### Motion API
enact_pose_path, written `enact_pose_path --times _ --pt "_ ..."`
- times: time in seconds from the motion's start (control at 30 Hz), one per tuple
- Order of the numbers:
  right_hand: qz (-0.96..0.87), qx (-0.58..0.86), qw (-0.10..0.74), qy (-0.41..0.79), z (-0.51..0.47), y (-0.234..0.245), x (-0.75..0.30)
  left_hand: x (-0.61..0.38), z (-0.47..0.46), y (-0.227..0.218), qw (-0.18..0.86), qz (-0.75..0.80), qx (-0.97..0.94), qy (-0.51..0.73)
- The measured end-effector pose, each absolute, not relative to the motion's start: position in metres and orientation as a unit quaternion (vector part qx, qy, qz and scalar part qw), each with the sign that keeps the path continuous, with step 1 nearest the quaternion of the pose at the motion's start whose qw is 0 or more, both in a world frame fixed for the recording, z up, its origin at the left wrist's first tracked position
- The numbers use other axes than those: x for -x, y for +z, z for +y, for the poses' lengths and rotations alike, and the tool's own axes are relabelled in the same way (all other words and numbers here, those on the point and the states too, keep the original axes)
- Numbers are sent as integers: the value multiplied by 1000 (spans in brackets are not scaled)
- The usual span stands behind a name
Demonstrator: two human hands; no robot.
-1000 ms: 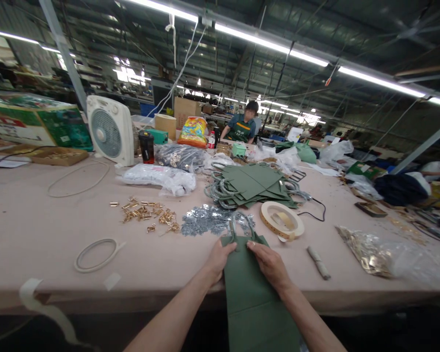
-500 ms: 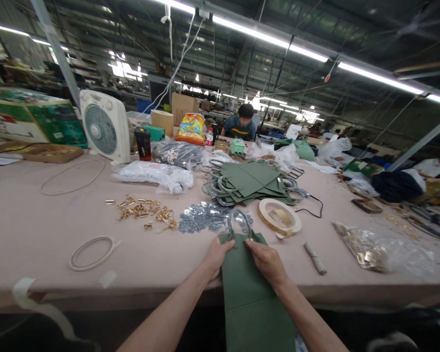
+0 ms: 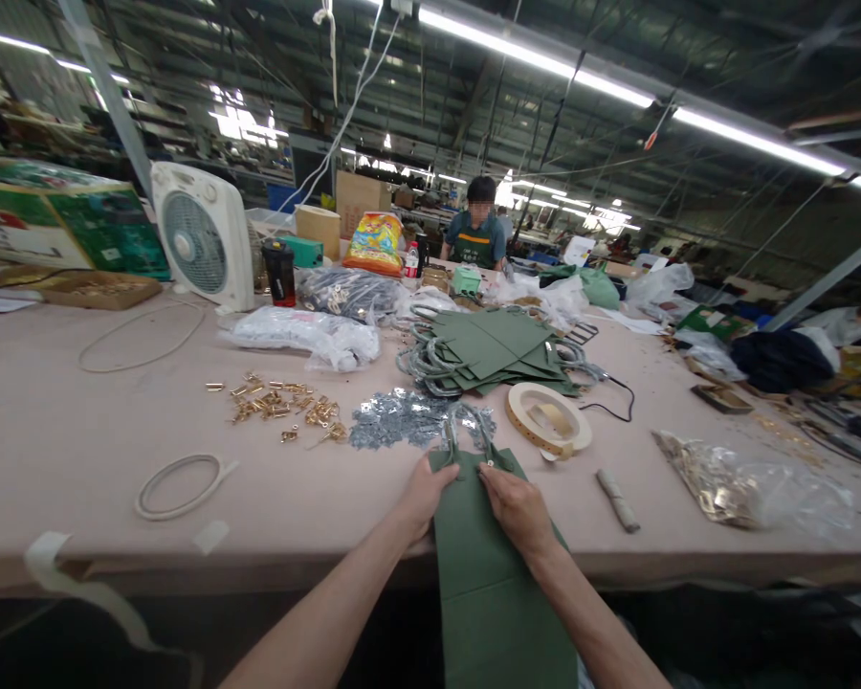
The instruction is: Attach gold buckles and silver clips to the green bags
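Observation:
A long dark green bag panel [image 3: 488, 574] with a plastic-wrapped loop handle [image 3: 465, 421] hangs over the table's front edge. My left hand [image 3: 425, 498] grips its upper left edge, thumb on top near the handle's base. With fingers bent, my right hand [image 3: 515, 505] pinches the panel's top at the handle's other base, where a small shiny spot shows. Just beyond the handle lies a spread of small flat silver metal plates [image 3: 394, 421]. Further back rests a stack of similar green panels [image 3: 495, 340] with wrapped handles.
Gold metal fittings [image 3: 276, 402] lie scattered left of the plates. To the right are a tape roll [image 3: 547, 421], a grey rolled piece [image 3: 617, 500] and a plastic bag of metal parts [image 3: 724, 488]. A white fan [image 3: 205, 234] stands at left. Across the table is another person [image 3: 477, 230].
Both hands keep their hold on the green panel with hardly any movement. The person across the table has raised their head and upper body. My view has shifted slightly.

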State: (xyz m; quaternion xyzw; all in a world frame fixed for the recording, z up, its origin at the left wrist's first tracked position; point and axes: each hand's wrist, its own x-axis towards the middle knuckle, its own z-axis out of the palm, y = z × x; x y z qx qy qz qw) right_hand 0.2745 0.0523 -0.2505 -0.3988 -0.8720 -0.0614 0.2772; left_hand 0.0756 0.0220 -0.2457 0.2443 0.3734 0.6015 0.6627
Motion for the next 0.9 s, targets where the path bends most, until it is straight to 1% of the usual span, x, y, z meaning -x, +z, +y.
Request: enact_pose_path --times 0.17,0.33,0.6,0.77,0.9 --pt "-868 407 276 -73 52 -249 -271 -76 21 -248 658 380 -242 604" --pt "-860 407 298 -73 50 -251 -269 -76 21 -247 654 385 -243 604" --pt "-864 391 318 -6 56 -256 -279 -76 20 -248 636 391 -259 613" --pt "-836 409 357 85 59 -249 -281 -74 19 -245 640 379 -275 609" --pt "-808 419 403 96 56 -245 -278 -72 17 -241 659 345 -274 610"
